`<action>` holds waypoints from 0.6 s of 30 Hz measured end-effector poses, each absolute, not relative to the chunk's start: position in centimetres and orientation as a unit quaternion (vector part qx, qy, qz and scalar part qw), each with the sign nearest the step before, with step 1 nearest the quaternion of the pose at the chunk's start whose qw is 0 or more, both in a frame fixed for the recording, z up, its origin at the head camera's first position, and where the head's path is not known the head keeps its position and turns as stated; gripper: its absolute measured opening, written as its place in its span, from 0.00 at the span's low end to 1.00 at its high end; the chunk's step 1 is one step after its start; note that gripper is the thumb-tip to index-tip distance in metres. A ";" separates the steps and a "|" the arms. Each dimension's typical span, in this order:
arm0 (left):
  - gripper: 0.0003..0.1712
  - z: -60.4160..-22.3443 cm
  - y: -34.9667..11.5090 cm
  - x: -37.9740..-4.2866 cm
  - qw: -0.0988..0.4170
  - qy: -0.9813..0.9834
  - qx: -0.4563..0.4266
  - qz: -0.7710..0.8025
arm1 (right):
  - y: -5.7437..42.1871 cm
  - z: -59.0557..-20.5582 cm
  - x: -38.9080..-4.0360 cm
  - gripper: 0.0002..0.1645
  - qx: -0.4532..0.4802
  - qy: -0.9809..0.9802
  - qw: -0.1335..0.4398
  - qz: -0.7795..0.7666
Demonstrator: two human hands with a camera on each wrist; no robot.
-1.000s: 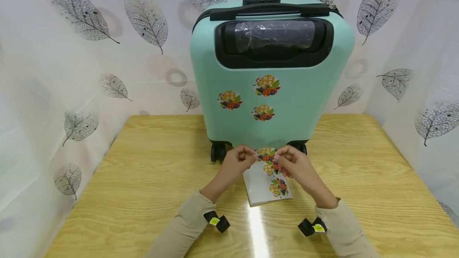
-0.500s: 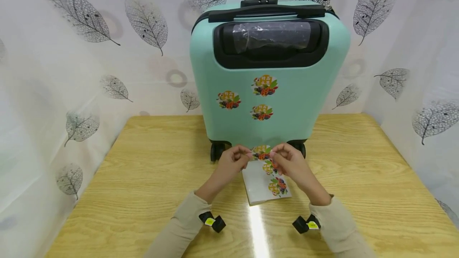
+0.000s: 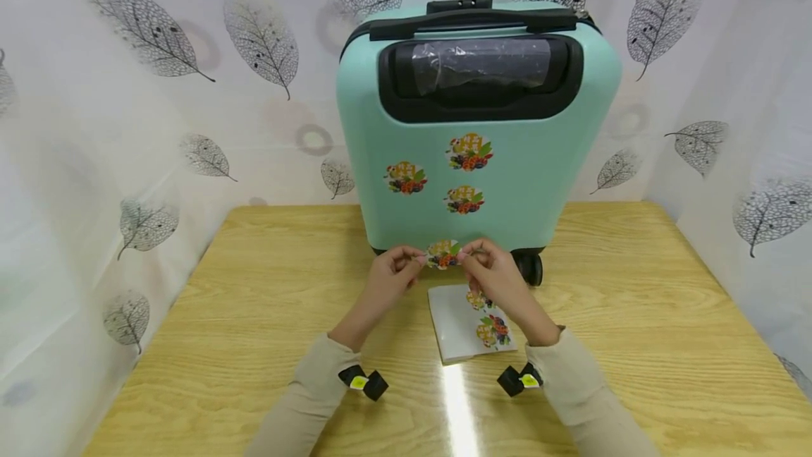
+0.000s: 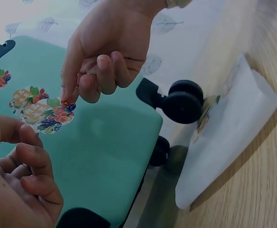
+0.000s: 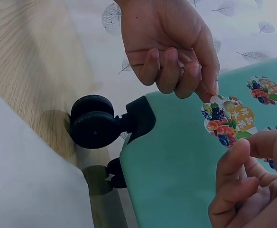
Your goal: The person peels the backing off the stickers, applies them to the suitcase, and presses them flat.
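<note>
A fruit-printed sticker (image 3: 443,254) is stretched between both hands, just in front of the lower part of a mint-green suitcase (image 3: 520,182). My left hand (image 3: 385,279) pinches its left edge between thumb and index finger. On the opposite edge, my right hand (image 3: 501,282) pinches in the same way. The other fingers of both hands are curled loosely, as the right wrist view shows around the sticker (image 5: 227,119). Three similar stickers, including a left one (image 3: 406,178), are on the suitcase's face. Whether the held sticker touches the suitcase cannot be told.
A white stack of sticker sheets (image 3: 453,323) lies on the wooden table (image 3: 285,302) below the hands, with printed stickers along its right side. The suitcase stands upright on black wheels (image 3: 528,269). Leaf-patterned cloth (image 3: 266,139) hangs behind and at both sides.
Both hands have lifted the sticker up and slightly left, off from over the white stack to the suitcase's lower edge. The stack and suitcase stay in place.
</note>
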State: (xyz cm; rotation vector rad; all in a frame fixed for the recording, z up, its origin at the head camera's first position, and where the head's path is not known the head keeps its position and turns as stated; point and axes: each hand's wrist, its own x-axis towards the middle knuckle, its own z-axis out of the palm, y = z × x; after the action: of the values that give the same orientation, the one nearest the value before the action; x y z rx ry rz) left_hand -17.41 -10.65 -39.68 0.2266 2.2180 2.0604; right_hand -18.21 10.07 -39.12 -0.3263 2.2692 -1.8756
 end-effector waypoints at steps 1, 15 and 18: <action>0.12 -39.7 -10.8 -17.5 0.053 0.727 0.069 0.681 | 9.9 -39.1 -18.2 0.14 -0.111 0.765 0.090 -0.628; 0.15 -39.7 -13.2 -17.8 0.047 0.719 0.033 0.693 | 7.9 -39.0 -18.8 0.18 -0.158 0.771 0.101 -0.609; 0.15 -39.5 -13.6 -17.8 0.051 0.717 0.028 0.695 | 7.7 -38.9 -18.9 0.19 -0.165 0.774 0.096 -0.603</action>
State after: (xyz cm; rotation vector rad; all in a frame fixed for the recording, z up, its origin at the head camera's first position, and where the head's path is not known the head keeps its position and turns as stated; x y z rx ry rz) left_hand -17.79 -13.60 -39.51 0.0852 2.1824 2.1146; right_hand -18.93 7.65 -38.86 -0.4887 2.2941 -1.7876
